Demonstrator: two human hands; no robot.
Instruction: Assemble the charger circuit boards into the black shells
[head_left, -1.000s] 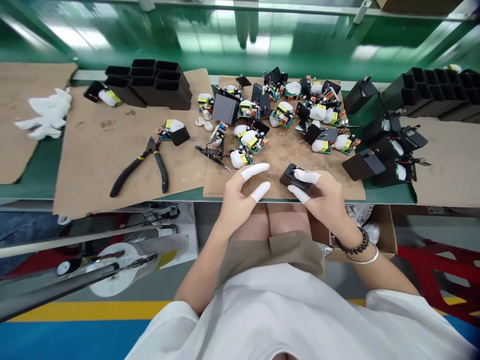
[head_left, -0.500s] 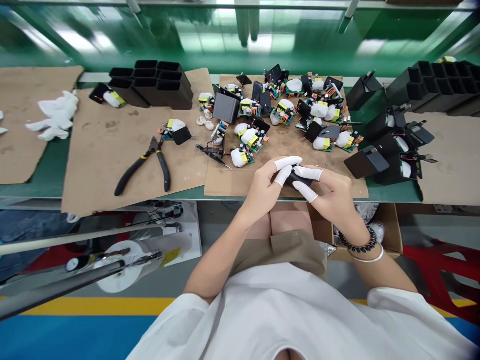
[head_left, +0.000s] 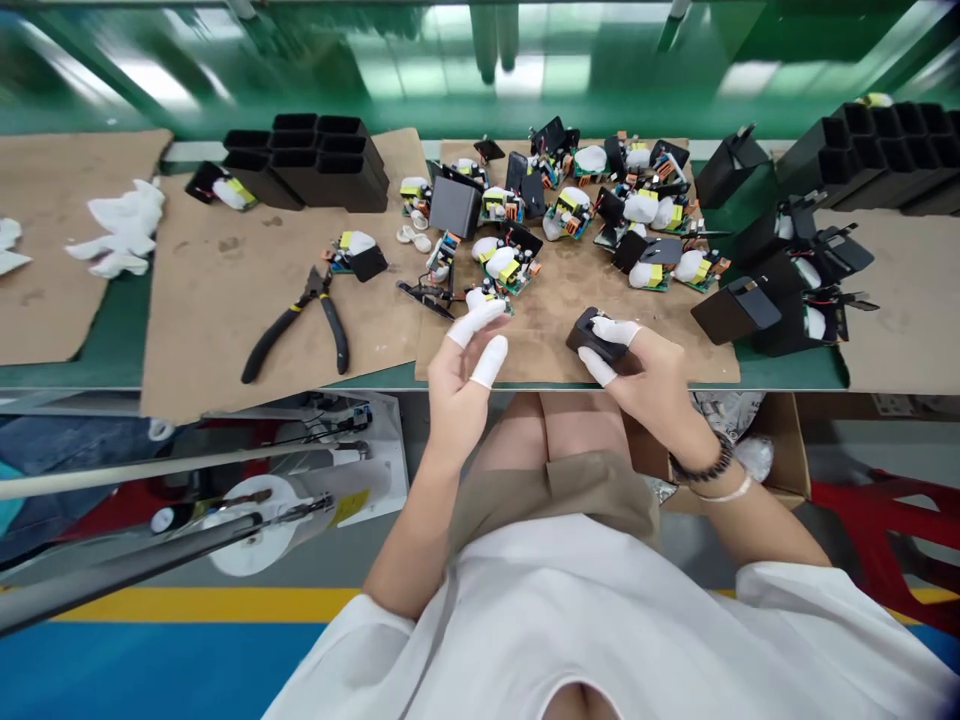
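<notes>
My right hand [head_left: 645, 370], with white finger cots on thumb and forefinger, grips a small black plastic case [head_left: 589, 335] above the front of the brown cardboard [head_left: 555, 355]. My left hand [head_left: 465, 385], also in white finger cots, has its thumb and forefinger apart and holds nothing. It is close to a circuit board with a white blob [head_left: 480, 297], which its fingertips partly cover. Beyond lie several more circuit boards [head_left: 502, 265] with yellow-wrapped parts, white blobs and black end plates. A small black tool [head_left: 427, 297] lies left of these fingertips.
Black-and-yellow cutting pliers [head_left: 296, 325] lie open on the left cardboard. Black empty cases [head_left: 330, 165] stand behind them, with more cases [head_left: 870, 155] at far right. Filled cases with plugs [head_left: 795, 285] stand right of my right hand. White finger cots [head_left: 124, 230] are at far left.
My left hand has let go of the black case and moved left toward the circuit boards. My right hand still holds the case. The view has shifted slightly.
</notes>
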